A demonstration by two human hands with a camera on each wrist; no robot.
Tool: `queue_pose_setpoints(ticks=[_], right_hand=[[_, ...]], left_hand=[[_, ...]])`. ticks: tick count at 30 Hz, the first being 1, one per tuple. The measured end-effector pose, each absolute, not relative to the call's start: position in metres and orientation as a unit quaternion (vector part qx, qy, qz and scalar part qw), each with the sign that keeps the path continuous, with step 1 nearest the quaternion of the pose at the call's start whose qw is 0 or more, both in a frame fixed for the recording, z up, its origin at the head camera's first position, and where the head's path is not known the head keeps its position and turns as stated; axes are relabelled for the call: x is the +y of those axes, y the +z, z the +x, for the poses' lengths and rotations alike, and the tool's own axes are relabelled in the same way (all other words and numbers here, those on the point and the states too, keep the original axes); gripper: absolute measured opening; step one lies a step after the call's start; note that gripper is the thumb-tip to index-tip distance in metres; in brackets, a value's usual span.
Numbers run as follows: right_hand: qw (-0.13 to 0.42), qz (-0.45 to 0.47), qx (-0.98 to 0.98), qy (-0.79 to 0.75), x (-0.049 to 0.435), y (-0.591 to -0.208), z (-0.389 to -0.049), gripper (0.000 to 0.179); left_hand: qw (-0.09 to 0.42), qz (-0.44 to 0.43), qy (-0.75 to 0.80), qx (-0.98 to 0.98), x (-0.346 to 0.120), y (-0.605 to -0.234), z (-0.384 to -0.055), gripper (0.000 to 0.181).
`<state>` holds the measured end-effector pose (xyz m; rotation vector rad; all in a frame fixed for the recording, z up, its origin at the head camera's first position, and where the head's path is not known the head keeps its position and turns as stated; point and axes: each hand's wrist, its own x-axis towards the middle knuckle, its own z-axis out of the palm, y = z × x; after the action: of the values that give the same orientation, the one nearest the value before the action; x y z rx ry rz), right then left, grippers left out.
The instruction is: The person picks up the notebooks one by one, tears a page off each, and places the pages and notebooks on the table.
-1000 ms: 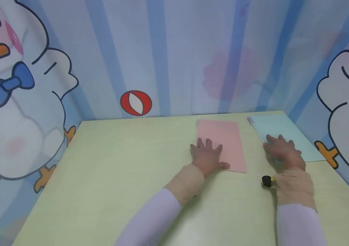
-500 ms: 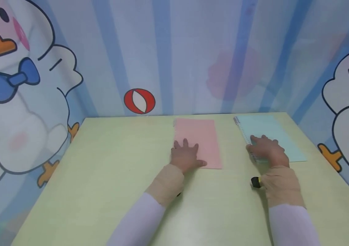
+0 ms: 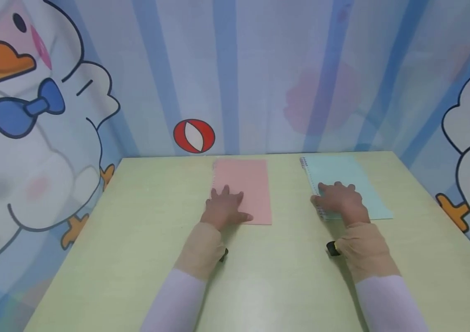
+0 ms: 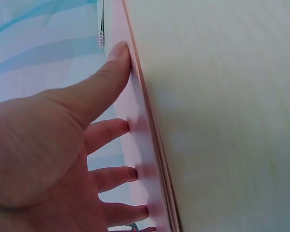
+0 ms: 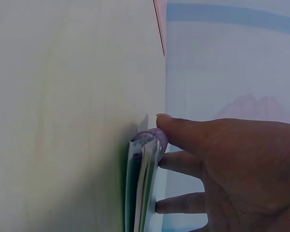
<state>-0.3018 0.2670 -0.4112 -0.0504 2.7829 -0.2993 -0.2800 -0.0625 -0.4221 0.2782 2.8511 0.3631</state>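
A pink spiral notebook [image 3: 248,180] lies flat on the table, its binding on the left. My left hand [image 3: 223,208] rests on its lower left part with fingers spread; the left wrist view has the fingertips pressing on the cover of the pink notebook [image 4: 135,111]. To the right lies a light blue spiral notebook [image 3: 343,168], binding also on the left. My right hand [image 3: 340,199] touches its lower left, the thumb at the spiral. In the right wrist view the thumb is at the purple coil, and the straight fingers touch the cover of the blue notebook [image 5: 154,191].
The pale wooden table [image 3: 135,230] extends in front and to the left. A striped blue curtain [image 3: 255,83] with printed cartoon birds [image 3: 52,152] and a red-and-white ball stands along the back and sides. Each wrist wears a tan wrap [image 3: 202,249] with a small black device [image 3: 332,248].
Both notebooks have slid left across the table under my hands, the pink one with my left hand and the blue one with my right. The head view has also shifted slightly.
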Motion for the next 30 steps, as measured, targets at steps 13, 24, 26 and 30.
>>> queue_pose_setpoints(ticks=[13, 24, 26, 30], right_hand=[[0.013, -0.073, 0.990, -0.118, 0.234, -0.415, -0.309, 0.057], [0.036, -0.200, 0.972, -0.120, 0.193, -0.431, -0.311, 0.055], [0.035, -0.205, 0.970, -0.122, 0.191, -0.431, -0.311, 0.053], [0.041, -0.215, 0.967, -0.127, 0.187, -0.430, -0.310, 0.053]], left_hand=[[0.051, -0.025, 0.071, 0.996, 0.021, -0.418, -0.307, 0.070], [0.107, -0.034, 0.028, 0.993, 0.038, -0.418, -0.306, 0.069], [0.094, -0.033, 0.057, 0.993, 0.036, -0.419, -0.308, 0.069], [0.081, -0.034, 0.091, 0.992, 0.033, -0.418, -0.307, 0.069]])
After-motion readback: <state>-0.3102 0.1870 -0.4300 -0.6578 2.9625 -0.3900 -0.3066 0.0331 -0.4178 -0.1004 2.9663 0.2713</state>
